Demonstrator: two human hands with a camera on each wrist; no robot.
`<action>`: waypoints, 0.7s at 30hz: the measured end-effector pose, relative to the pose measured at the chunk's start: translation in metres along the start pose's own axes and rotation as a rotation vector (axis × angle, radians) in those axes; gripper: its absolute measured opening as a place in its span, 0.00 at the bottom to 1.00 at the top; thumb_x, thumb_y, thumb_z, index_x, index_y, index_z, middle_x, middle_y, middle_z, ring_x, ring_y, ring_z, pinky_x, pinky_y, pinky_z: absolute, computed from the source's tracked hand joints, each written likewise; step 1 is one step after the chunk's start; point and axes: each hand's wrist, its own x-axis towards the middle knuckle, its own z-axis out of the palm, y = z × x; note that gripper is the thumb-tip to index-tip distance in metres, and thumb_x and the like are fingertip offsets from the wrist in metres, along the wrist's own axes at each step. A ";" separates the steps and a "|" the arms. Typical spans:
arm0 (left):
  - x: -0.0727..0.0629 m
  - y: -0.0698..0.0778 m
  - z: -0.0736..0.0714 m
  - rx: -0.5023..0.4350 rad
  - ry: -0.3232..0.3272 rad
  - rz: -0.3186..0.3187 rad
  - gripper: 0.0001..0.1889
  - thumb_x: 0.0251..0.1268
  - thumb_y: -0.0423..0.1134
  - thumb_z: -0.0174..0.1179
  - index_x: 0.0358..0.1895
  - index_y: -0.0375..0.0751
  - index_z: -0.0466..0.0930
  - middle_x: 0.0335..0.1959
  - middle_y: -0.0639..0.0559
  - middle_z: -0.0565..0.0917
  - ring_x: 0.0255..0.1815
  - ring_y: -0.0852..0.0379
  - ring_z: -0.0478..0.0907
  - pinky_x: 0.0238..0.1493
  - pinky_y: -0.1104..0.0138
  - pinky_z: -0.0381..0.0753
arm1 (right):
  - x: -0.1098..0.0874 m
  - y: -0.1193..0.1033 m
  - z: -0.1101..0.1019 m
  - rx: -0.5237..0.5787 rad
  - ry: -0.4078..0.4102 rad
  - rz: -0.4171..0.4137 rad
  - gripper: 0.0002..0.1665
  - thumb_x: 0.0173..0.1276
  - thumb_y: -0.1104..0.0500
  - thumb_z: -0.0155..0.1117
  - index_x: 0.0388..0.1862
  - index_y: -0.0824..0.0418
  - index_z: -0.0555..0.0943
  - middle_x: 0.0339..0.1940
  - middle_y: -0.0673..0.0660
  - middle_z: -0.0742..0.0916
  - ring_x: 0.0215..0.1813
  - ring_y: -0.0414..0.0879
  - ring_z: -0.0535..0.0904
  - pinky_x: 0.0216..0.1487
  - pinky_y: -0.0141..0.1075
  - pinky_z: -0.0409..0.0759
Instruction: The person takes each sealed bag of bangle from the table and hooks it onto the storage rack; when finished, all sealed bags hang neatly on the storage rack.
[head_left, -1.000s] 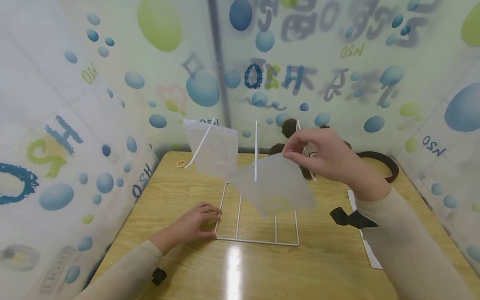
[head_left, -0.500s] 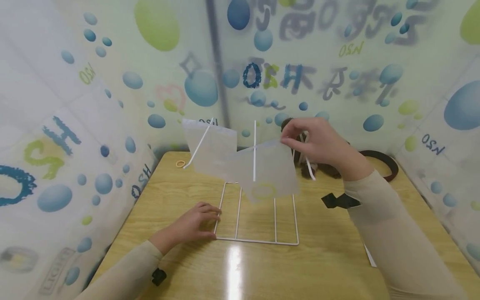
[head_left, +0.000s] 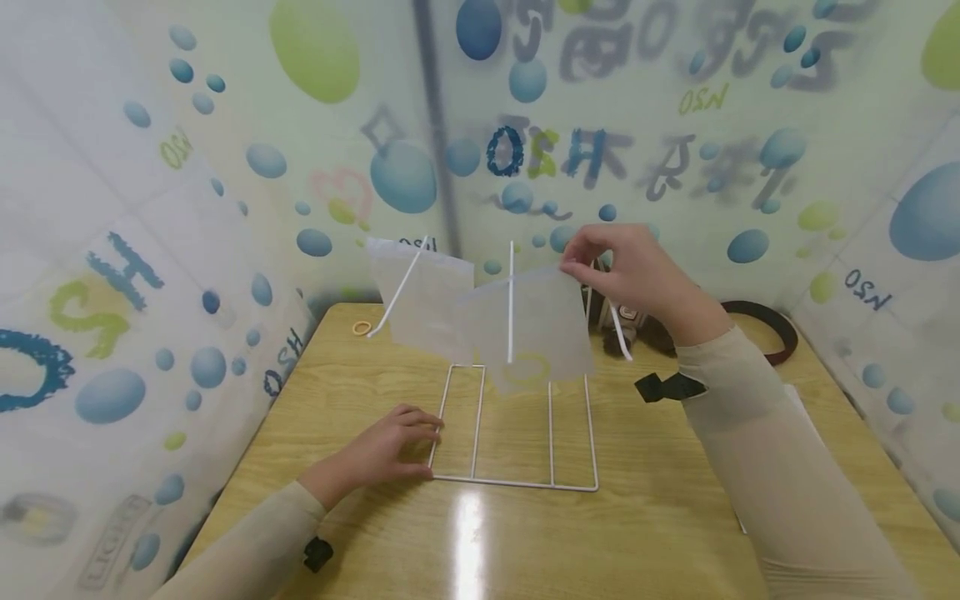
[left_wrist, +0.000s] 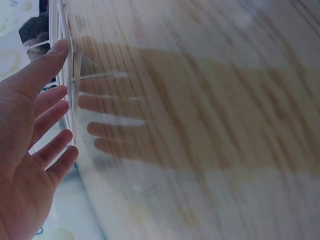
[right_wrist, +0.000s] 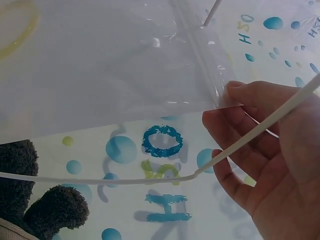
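Observation:
In the head view my right hand (head_left: pixel 633 275) pinches the top corner of a clear plastic zip bag (head_left: pixel 551 321) between thumb and fingers. A yellow ring (right_wrist: pixel 34 20) shows in this bag in the right wrist view. The bag's top edge meets the middle prong of a white wire rack (head_left: pixel 517 482); I cannot tell whether the prong passes through it. A second clear bag (head_left: pixel 427 304) hangs at the rack's left prong. My left hand (head_left: pixel 378 450) rests at the left side of the rack's base, its fingers loosely extended and touching the wire.
Behind the right prong sits a dark brown plush toy (head_left: pixel 656 337), partly hidden by my right hand. A dark curved band (head_left: pixel 787 329) lies at the back right. A small orange ring (head_left: pixel 355 328) is at the back left. White paper (head_left: pixel 801 408) lies partly under my right arm.
My right hand has moved up and slightly left, carrying the bag's corner up and bringing its top edge to the middle prong. The left hand has stayed on the rack's base.

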 end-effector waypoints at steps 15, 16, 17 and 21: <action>0.000 0.001 0.001 0.008 0.011 0.015 0.25 0.54 0.52 0.78 0.53 0.43 0.87 0.63 0.46 0.83 0.64 0.43 0.74 0.65 0.48 0.77 | -0.035 0.008 -0.021 -0.105 0.107 0.041 0.05 0.68 0.64 0.72 0.41 0.56 0.87 0.38 0.50 0.89 0.40 0.42 0.83 0.43 0.36 0.76; 0.000 0.001 0.001 0.005 0.008 0.011 0.26 0.54 0.52 0.78 0.53 0.43 0.87 0.64 0.46 0.83 0.64 0.43 0.74 0.65 0.48 0.77 | -0.040 0.009 -0.025 -0.113 0.113 0.053 0.05 0.68 0.64 0.72 0.41 0.56 0.87 0.37 0.50 0.89 0.41 0.41 0.82 0.44 0.34 0.75; 0.000 0.001 0.000 0.003 0.002 0.004 0.26 0.54 0.52 0.78 0.54 0.43 0.87 0.64 0.46 0.82 0.65 0.43 0.74 0.66 0.48 0.77 | -0.046 0.012 -0.028 -0.122 0.114 0.066 0.06 0.67 0.65 0.73 0.40 0.56 0.87 0.37 0.49 0.88 0.42 0.39 0.82 0.46 0.32 0.75; 0.000 0.001 0.000 0.008 -0.009 -0.013 0.27 0.54 0.53 0.77 0.54 0.44 0.86 0.65 0.47 0.82 0.66 0.44 0.73 0.67 0.49 0.76 | -0.072 0.025 -0.035 -0.153 0.122 0.114 0.08 0.66 0.66 0.74 0.40 0.55 0.87 0.37 0.49 0.89 0.43 0.33 0.79 0.48 0.26 0.72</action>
